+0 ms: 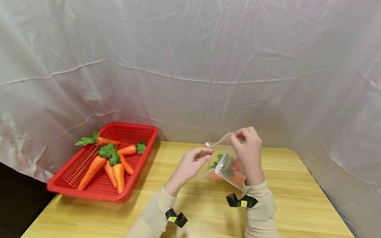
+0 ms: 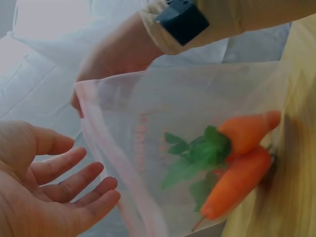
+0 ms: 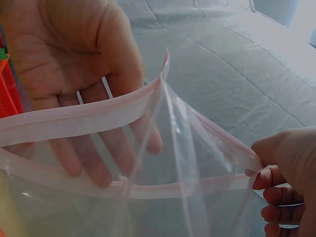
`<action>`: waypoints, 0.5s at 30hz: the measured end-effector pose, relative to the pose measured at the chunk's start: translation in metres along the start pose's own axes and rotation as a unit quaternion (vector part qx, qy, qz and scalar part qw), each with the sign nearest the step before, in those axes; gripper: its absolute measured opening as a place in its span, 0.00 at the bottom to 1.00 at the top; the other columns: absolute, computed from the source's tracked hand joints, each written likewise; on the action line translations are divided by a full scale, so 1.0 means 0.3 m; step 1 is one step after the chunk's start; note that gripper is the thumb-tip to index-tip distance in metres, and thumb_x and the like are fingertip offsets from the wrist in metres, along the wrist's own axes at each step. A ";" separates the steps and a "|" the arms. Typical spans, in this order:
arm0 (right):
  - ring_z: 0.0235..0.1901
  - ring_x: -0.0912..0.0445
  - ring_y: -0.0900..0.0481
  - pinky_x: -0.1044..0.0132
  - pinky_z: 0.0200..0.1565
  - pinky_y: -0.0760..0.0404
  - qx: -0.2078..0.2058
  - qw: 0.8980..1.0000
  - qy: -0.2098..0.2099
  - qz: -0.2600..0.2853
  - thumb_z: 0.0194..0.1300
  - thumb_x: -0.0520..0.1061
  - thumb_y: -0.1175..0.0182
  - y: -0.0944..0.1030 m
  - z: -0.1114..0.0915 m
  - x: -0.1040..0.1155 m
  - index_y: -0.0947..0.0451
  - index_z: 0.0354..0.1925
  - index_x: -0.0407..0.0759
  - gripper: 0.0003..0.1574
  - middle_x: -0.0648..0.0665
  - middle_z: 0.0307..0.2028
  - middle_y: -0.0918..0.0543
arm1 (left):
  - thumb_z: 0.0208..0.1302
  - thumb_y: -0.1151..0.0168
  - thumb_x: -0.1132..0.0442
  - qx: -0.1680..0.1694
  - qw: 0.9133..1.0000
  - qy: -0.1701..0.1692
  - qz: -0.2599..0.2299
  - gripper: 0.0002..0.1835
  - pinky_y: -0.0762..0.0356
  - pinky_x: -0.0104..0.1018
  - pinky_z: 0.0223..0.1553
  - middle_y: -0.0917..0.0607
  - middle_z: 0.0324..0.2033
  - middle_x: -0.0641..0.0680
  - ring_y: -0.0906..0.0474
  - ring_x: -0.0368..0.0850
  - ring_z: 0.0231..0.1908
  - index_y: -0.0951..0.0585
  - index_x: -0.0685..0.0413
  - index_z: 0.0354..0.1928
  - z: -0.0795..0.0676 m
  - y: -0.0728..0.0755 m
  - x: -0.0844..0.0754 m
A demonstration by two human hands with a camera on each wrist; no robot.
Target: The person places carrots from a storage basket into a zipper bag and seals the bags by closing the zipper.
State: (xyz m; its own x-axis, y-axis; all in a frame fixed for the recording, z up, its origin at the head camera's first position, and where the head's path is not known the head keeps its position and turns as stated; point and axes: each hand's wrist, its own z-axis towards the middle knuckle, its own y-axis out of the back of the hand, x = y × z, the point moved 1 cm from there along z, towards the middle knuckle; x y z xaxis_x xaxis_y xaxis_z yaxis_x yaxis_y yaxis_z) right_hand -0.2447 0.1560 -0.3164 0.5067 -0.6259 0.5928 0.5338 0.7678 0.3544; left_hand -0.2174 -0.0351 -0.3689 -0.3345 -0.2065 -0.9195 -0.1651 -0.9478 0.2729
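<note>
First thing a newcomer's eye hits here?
Probably the bright red basket at the left of the table, holding leafy orange carrots. Next, the see-through bag to its right, its edge pinched by the right hand, the left hand open at its mouth. The left wrist view shows bagged carrots through the film.

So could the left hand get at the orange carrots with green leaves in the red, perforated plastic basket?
Probably yes: the left hand seems to hold nothing, the basket is open on top, and nothing visible blocks the way to the carrots.
</note>
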 end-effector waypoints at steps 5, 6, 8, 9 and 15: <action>0.30 0.50 0.27 0.79 0.35 0.37 0.001 1.000 -0.004 0.002 0.56 0.38 0.36 0.002 0.001 -0.002 0.24 0.22 0.35 0.10 0.38 0.28 0.25 | 0.69 0.42 0.58 -0.018 1.000 0.004 -0.009 0.13 0.23 0.41 0.55 0.15 0.51 0.57 0.18 0.48 0.51 0.18 0.55 0.51 0.001 0.029 -0.013; 0.30 0.50 0.27 0.79 0.35 0.37 0.000 1.000 -0.007 0.002 0.56 0.38 0.36 0.003 0.001 -0.003 0.24 0.22 0.35 0.10 0.38 0.28 0.26 | 0.69 0.41 0.58 -0.022 1.000 0.004 -0.007 0.13 0.23 0.40 0.54 0.15 0.50 0.57 0.18 0.48 0.51 0.18 0.54 0.51 0.001 0.034 -0.016; 0.31 0.50 0.28 0.79 0.35 0.37 0.000 1.000 -0.010 0.003 0.56 0.37 0.36 0.004 0.001 -0.004 0.24 0.22 0.35 0.09 0.38 0.28 0.26 | 0.69 0.41 0.58 -0.028 1.000 -0.002 -0.001 0.13 0.22 0.40 0.53 0.14 0.49 0.56 0.18 0.48 0.50 0.18 0.55 0.50 0.001 0.046 -0.020; 0.31 0.50 0.28 0.79 0.35 0.37 0.000 1.000 -0.012 0.003 0.56 0.37 0.36 0.005 0.001 -0.005 0.24 0.22 0.35 0.09 0.38 0.28 0.26 | 0.69 0.41 0.58 -0.033 0.999 -0.003 0.004 0.12 0.23 0.41 0.53 0.14 0.48 0.56 0.18 0.47 0.49 0.18 0.55 0.50 0.001 0.052 -0.023; 0.30 0.51 0.28 0.78 0.35 0.37 -0.001 1.000 -0.013 0.004 0.56 0.38 0.36 0.004 0.003 -0.008 0.23 0.22 0.35 0.09 0.39 0.28 0.26 | 0.69 0.40 0.58 -0.060 0.998 0.002 0.020 0.12 0.22 0.41 0.51 0.13 0.46 0.53 0.18 0.46 0.48 0.17 0.53 0.49 -0.008 0.099 -0.033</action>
State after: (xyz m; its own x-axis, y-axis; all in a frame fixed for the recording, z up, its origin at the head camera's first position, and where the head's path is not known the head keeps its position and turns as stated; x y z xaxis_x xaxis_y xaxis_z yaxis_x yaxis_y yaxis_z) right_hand -0.2460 0.1584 -0.3167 0.4925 -0.6163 0.6145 0.5314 0.7721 0.3485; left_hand -0.2168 -0.0618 -0.3525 -0.3356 -0.2463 -0.9093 -0.0383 -0.9609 0.2744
